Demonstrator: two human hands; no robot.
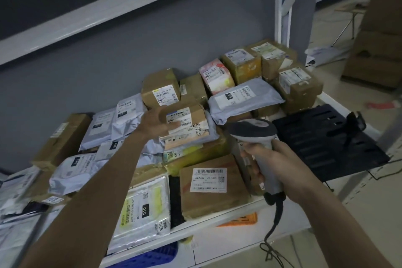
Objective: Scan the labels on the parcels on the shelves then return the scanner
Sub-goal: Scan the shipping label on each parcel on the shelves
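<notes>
White metal shelf (217,223), set against a grey wall (152,35); a second white shelf beam (108,4) runs above. The surface is crowded with parcels: brown cardboard boxes, grey poly mailers, 1 pink-printed box (214,76) near the back.

Right hand (280,163) grips the handle of a grey corded barcode scanner (255,135), head aimed toward the pile; its cable (275,235) hangs below the shelf edge.

Left hand (157,123), fingers straight and relaxed, touches a small brown box marked 4021 (187,118) stacked atop mailers mid-shelf.

Flat box labelled J6-506 (214,185) lies at the front edge. A black slotted tray (326,141) sits at the shelf's right end.

Room: pale floor (359,213), stacked cardboard cartons (378,28) at far right, blue crate (148,257) below the shelf.
</notes>
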